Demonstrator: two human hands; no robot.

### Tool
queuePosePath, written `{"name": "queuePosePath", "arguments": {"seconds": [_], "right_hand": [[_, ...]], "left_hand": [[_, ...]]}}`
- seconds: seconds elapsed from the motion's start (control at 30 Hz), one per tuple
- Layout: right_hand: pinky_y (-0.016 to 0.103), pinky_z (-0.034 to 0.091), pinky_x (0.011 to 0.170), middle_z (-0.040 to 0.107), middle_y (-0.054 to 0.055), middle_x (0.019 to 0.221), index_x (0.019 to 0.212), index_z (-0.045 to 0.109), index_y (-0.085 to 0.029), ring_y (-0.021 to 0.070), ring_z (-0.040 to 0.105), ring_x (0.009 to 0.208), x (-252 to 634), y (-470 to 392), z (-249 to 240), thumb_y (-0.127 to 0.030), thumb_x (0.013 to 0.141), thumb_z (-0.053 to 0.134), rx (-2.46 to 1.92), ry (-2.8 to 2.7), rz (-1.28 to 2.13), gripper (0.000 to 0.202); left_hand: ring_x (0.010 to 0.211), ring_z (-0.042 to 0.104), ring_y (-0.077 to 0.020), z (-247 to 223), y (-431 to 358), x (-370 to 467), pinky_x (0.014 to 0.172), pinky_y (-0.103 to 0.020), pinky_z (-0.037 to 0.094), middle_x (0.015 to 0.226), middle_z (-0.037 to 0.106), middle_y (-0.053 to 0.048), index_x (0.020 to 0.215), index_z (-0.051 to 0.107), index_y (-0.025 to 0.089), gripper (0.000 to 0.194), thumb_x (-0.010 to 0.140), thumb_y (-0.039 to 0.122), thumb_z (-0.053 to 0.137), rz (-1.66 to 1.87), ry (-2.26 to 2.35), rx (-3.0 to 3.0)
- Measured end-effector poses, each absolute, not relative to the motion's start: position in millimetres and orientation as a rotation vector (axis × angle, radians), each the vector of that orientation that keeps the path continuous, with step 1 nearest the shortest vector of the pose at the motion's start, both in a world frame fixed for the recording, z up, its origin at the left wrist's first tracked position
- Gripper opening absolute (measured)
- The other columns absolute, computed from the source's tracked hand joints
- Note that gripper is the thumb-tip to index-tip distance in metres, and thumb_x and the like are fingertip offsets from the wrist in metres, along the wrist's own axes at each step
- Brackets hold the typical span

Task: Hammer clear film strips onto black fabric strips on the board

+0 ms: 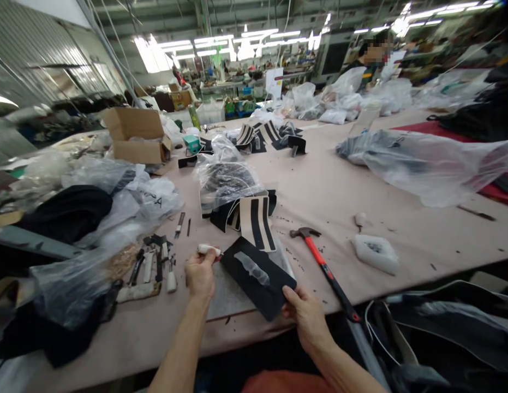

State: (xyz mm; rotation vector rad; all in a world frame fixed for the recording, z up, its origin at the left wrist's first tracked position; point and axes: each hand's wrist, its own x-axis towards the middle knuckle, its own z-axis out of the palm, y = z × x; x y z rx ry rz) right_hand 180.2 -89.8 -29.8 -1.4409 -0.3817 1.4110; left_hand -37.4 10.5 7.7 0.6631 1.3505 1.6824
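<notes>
My left hand point(201, 275) is closed around a small tool with a white handle point(208, 249); its tip is too small to make out. That tool is beside the upper left corner of a flat black panel point(241, 275). My right hand point(305, 314) pinches the opposite, lower right corner of the panel between thumb and fingers. A crumpled strip of clear film point(252, 268) lies on the panel's face. Just beyond it are black-and-cream striped pieces point(256, 221), partly under a clear plastic bag point(227, 177).
A claw hammer point(321, 262) with a red and black handle lies to the right, near a white plastic container point(375, 252). Several hand tools point(149, 265) are grouped at left. Farther back stand a cardboard box point(135, 136) and plastic bags point(434, 164). A person point(366, 60) is at the far right.
</notes>
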Motion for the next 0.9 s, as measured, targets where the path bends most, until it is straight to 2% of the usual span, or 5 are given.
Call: {"name": "queuePosePath", "arguments": {"seconds": [0.17,0.33,0.6,0.73,0.9], "right_hand": [[0.023,0.049,0.053,0.066,0.002,0.066,0.078,0.061,-0.016,0.0145,0.063,0.058,189,-162,-63,-0.058,0.046,0.09,-1.538,-0.089,1.513,0.06],[0.023,0.047,0.054,0.071,0.008,0.083,0.088,0.063,-0.015,0.0176,0.069,0.066,201,-182,-66,-0.053,0.065,0.078,-1.641,-0.25,1.801,0.047],[0.046,0.05,0.097,0.068,0.013,0.11,0.11,0.066,-0.02,0.0297,0.064,0.105,252,-116,-17,-0.041,0.082,0.06,-1.803,-1.517,0.699,0.035],[0.047,0.045,0.107,0.056,0.013,0.136,0.129,0.059,-0.022,0.0293,0.053,0.126,216,-98,-12,-0.032,0.083,0.065,-1.402,-1.904,0.7,0.047],[0.04,0.049,0.101,0.064,0.012,0.116,0.115,0.065,-0.018,0.0226,0.06,0.112,186,-67,-36,-0.031,0.099,0.04,-1.364,-1.795,0.774,0.031]], "left_hand": [[0.076,0.066,-0.0187,-19,-9,0,0.075,-0.029,0.053,0.081,0.071,-0.005,0.081,0.067,0.015,0.027,0.068,0.036,0.077,1.385,1.349,0.945],[0.078,0.065,-0.0206,-38,-18,25,0.074,-0.03,0.051,0.083,0.072,-0.005,0.086,0.071,0.017,0.018,0.077,0.032,0.066,1.146,1.42,1.31],[0.084,0.067,-0.0227,-45,-26,30,0.078,-0.033,0.049,0.088,0.073,-0.005,0.091,0.07,0.021,0.011,0.084,0.027,0.062,1.131,1.453,1.474],[0.083,0.067,-0.0224,-46,-27,30,0.077,-0.031,0.05,0.09,0.073,-0.005,0.092,0.071,0.022,0.012,0.085,0.028,0.062,1.142,1.424,1.458],[0.086,0.067,-0.0217,-44,-26,29,0.081,-0.031,0.05,0.091,0.073,-0.005,0.092,0.071,0.021,0.013,0.085,0.027,0.061,1.125,1.403,1.483]]}}
